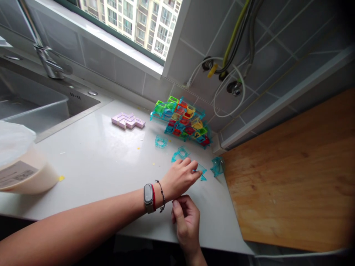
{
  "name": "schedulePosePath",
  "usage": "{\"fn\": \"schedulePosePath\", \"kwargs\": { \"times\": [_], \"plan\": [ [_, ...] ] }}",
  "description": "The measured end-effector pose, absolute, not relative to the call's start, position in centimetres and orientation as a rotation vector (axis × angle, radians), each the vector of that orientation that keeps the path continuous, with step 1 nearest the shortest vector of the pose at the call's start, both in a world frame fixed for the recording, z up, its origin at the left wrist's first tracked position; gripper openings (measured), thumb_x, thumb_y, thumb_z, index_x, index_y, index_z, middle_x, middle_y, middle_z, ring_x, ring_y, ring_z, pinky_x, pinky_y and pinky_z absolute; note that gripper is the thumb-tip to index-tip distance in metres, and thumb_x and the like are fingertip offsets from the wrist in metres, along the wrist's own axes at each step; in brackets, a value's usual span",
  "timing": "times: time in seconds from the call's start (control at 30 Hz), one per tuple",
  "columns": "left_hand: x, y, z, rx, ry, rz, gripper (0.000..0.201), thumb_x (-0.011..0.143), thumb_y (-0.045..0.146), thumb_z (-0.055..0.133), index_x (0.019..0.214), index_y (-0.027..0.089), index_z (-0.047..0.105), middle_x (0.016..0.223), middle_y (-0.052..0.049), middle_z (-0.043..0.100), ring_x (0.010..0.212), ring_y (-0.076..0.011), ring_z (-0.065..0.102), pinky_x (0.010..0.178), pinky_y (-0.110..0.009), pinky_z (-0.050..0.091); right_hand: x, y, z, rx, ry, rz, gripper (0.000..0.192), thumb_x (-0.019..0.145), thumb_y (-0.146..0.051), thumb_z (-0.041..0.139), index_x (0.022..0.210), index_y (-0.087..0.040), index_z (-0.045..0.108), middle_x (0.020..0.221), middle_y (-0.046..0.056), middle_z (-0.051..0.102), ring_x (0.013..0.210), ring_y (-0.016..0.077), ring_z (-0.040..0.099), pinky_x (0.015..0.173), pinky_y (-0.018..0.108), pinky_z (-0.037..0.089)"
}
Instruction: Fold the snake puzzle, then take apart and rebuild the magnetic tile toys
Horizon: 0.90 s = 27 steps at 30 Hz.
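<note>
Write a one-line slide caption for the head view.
Left hand touches a flat clear teal plastic piece on the white countertop, right hand beside it, near a stacked multicoloured translucent block structure.
</note>
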<state>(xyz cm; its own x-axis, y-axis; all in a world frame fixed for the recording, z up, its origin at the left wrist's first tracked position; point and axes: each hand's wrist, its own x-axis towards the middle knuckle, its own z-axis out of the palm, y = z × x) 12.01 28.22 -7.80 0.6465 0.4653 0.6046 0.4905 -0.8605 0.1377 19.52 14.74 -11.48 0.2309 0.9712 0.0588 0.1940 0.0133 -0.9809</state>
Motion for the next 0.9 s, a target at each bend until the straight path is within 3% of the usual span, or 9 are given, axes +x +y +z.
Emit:
{"fn": "schedulePosePath", "kwargs": {
  "times": [0.23,0.57,0.67,0.77,0.9],
  "plan": [
    [12.2,28.6,-9.0,-2.999,-0.993,-0.724,0.021,0.098,0.011,0.050,0.104,0.022,0.066,0.105,-0.008,0.060,0.091,-0.0237,0.056,0.065,-0.033,0.046,19.4,14.8,-11.1,-1.459,-1.242,0.919,0.026,0.096,-0.040,0.060,0.081,-0.019,0.062,0.062,-0.002,0.052,0.058,0.0126,0.049,0.056,0.024,0.041],
    [12.7,28.9,-10.5,-3.073,-0.998,-0.629,0.020,0.091,0.005,0.054,0.097,0.020,0.065,0.101,-0.008,0.061,0.088,-0.0237,0.059,0.063,-0.032,0.047,19.1,15.1,-10.5,-1.450,-1.305,0.933,0.024,0.096,-0.038,0.059,0.082,-0.019,0.063,0.065,-0.002,0.054,0.061,0.0135,0.049,0.060,0.025,0.041],
    [12.7,28.9,-10.2,-3.078,-0.996,-0.677,0.011,0.096,0.016,0.055,0.100,0.020,0.065,0.102,-0.009,0.061,0.089,-0.0242,0.060,0.064,-0.032,0.047,19.1,15.1,-10.6,-1.453,-1.313,0.917,0.024,0.096,-0.039,0.060,0.082,-0.019,0.063,0.065,-0.002,0.054,0.061,0.0137,0.049,0.060,0.025,0.042],
    [12.5,28.8,-9.5,-3.081,-0.940,-0.792,0.016,0.101,0.030,0.053,0.108,0.021,0.064,0.105,-0.008,0.062,0.091,-0.0248,0.059,0.068,-0.034,0.048,19.1,15.1,-10.8,-1.465,-1.315,0.893,0.027,0.096,-0.040,0.060,0.079,-0.019,0.062,0.064,-0.002,0.054,0.060,0.0138,0.049,0.059,0.025,0.042],
    [12.4,28.8,-9.1,-3.140,-0.726,-0.879,0.020,0.103,0.029,0.048,0.112,0.022,0.065,0.105,-0.007,0.063,0.091,-0.0228,0.058,0.075,-0.035,0.049,19.1,15.0,-11.2,-1.456,-1.278,0.885,0.029,0.096,-0.042,0.059,0.080,-0.019,0.063,0.060,-0.002,0.053,0.056,0.0133,0.049,0.056,0.025,0.041]
  ]
}}
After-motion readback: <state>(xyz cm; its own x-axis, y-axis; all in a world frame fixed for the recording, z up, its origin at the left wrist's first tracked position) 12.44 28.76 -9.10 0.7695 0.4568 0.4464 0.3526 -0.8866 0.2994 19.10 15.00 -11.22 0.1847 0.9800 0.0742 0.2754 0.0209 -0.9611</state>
